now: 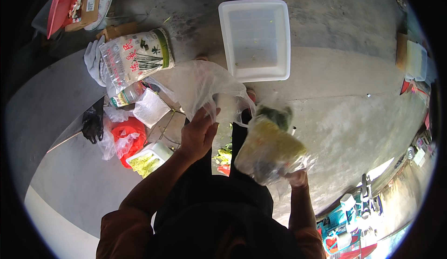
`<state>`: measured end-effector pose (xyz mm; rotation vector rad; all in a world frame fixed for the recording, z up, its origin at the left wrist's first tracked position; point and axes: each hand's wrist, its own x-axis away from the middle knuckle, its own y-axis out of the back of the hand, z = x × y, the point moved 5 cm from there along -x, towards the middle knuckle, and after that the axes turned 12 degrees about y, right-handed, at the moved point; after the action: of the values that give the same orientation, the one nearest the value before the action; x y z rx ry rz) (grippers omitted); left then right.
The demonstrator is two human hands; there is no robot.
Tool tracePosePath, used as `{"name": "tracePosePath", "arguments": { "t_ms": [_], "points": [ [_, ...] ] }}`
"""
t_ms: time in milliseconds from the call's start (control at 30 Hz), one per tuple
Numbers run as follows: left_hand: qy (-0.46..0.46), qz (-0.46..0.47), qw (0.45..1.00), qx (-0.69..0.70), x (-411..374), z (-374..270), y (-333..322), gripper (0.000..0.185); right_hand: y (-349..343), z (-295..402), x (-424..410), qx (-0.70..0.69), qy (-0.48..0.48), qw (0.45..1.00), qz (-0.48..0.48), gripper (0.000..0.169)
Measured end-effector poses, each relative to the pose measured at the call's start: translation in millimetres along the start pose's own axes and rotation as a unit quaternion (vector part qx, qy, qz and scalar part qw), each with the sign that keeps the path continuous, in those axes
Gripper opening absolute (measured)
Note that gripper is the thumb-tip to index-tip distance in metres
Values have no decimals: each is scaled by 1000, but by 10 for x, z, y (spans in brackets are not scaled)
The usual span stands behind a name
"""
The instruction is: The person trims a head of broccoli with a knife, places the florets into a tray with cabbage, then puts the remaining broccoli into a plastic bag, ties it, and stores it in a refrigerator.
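Note:
My left hand [197, 137] grips a thin, clear plastic bag [199, 81] that spreads out beyond my fingers. In my right hand [297, 178] is a second clear plastic bag [272, 143], bulging with yellowish and dark green contents, probably leafy vegetables; it is blurred. The edge of the first bag hangs close to the top of the filled one; I cannot tell whether they touch. Yellow-green leaves [223, 156] lie on the floor between my legs. Farther out stands a white plastic tub [258, 74] holding a few leaf scraps.
On the left are a printed rice sack [136, 58], a grey glove [93, 61], a plastic jar [131, 93], a red plastic bag [138, 128] and a white container [162, 150] of leaves. A pink basket [57, 9] stands at upper left, translucent containers [416, 61] at far right.

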<state>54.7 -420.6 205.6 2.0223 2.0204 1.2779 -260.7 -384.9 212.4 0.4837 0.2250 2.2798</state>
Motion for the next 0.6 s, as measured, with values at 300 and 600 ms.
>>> {"name": "tracePosePath", "arguments": {
  "t_ms": [300,600],
  "points": [
    [14,174,958,226,-443,-53,249,40,-228,449,-788,-536,-82,839,36,88],
    [-56,331,928,162,-529,-520,634,25,-477,281,-1474,-566,-54,822,26,95]
  ]
}}
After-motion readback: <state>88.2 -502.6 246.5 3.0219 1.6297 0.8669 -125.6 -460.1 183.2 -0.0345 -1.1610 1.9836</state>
